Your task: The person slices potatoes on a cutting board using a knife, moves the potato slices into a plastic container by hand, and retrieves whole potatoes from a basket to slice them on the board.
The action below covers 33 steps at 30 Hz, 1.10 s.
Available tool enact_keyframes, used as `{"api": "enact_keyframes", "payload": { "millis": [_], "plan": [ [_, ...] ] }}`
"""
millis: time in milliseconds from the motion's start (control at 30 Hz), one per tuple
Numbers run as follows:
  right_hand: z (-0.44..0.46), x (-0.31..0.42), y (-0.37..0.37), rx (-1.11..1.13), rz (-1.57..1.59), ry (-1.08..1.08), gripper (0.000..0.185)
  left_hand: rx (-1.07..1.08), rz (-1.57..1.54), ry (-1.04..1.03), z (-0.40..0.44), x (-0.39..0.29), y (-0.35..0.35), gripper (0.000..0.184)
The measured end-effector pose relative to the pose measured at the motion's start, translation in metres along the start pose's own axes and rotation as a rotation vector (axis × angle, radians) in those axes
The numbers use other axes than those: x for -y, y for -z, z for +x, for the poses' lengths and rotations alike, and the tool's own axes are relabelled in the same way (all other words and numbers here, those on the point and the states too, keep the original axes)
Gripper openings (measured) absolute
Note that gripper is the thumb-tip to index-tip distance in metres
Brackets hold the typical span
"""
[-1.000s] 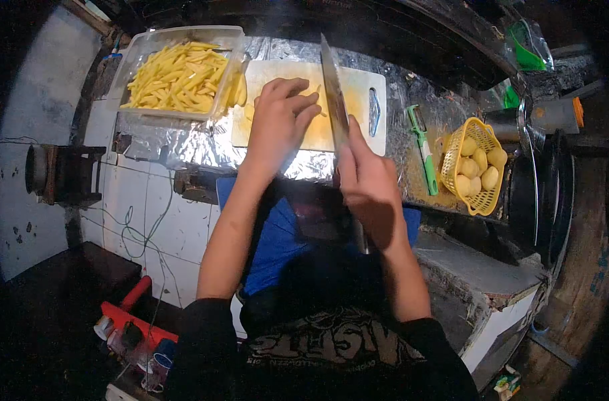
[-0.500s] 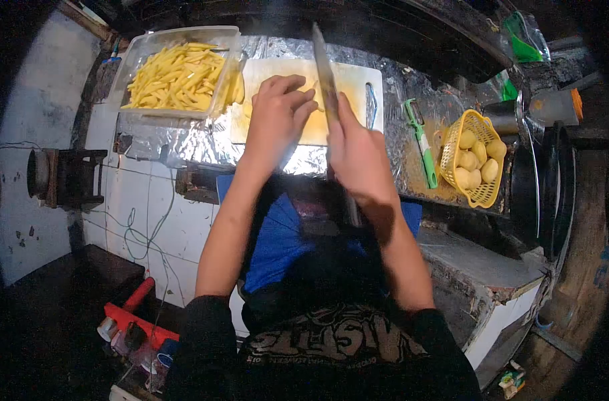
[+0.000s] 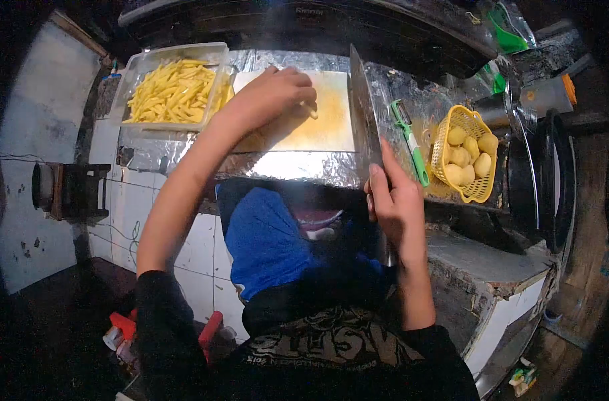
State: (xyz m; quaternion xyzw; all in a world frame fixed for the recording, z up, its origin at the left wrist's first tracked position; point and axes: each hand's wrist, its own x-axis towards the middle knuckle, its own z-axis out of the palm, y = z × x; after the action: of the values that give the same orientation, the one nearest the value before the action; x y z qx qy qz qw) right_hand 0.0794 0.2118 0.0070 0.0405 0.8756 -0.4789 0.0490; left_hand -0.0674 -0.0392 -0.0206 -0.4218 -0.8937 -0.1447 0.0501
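Counter (image 3: 427, 119): a long worktop, brown and grubby toward the right end from where I'm standing
Foil (image 3: 308, 164): crinkled, over the left and middle, glaring along the front
Tub (image 3: 159, 125): clear plastic, at the left end
Cutting board (image 3: 330, 127): white, stained yellow, near the tub
Peeler (image 3: 412, 145): green, lying right of the board
Basket (image 3: 439, 148): yellow openwork, just beside the peeler

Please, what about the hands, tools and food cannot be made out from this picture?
All in the head view:
What lies under the left hand: mostly hidden by its back and fingers.
Knife: handle mostly covered by the right hand.
Cutting board: right end behind the knife.
Basket: floor covered by potatoes.
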Motion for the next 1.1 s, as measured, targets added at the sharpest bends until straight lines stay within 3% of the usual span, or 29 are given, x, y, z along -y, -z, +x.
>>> {"api": "enact_keyframes", "payload": {
  "millis": [67,367,467,633,767,833,933,1100],
  "plan": [
    [-0.001,-0.011,-0.002,0.018,0.026,0.006,0.049,0.081,-0.096,0.039,0.001,-0.001,-0.001,0.014],
    [-0.007,-0.016,-0.001,0.087,0.154,-0.047,0.050,-0.087,0.029,0.196,-0.009,-0.028,-0.025,0.016],
    [-0.008,-0.021,0.001,0.064,0.106,-0.046,0.050,-0.013,0.115,0.198,-0.013,-0.033,-0.027,0.020],
    [-0.013,-0.017,0.001,0.094,0.196,-0.108,0.049,-0.146,-0.041,0.207,-0.027,-0.036,-0.005,0.018],
    [-0.013,-0.018,0.003,0.095,0.177,-0.114,0.049,-0.575,-0.228,0.350,-0.062,0.000,0.035,0.034],
    [-0.013,-0.021,0.003,0.106,0.181,-0.110,0.050,-0.614,-0.161,0.442,-0.084,0.021,0.062,0.026],
    [-0.013,-0.021,0.001,0.131,0.177,-0.122,0.050,-0.339,0.071,0.795,-0.112,0.050,0.093,0.030],
    [-0.012,-0.017,-0.005,0.147,0.167,-0.129,0.051,-0.326,0.240,0.814,-0.136,0.072,0.101,0.033]
  ]
}}
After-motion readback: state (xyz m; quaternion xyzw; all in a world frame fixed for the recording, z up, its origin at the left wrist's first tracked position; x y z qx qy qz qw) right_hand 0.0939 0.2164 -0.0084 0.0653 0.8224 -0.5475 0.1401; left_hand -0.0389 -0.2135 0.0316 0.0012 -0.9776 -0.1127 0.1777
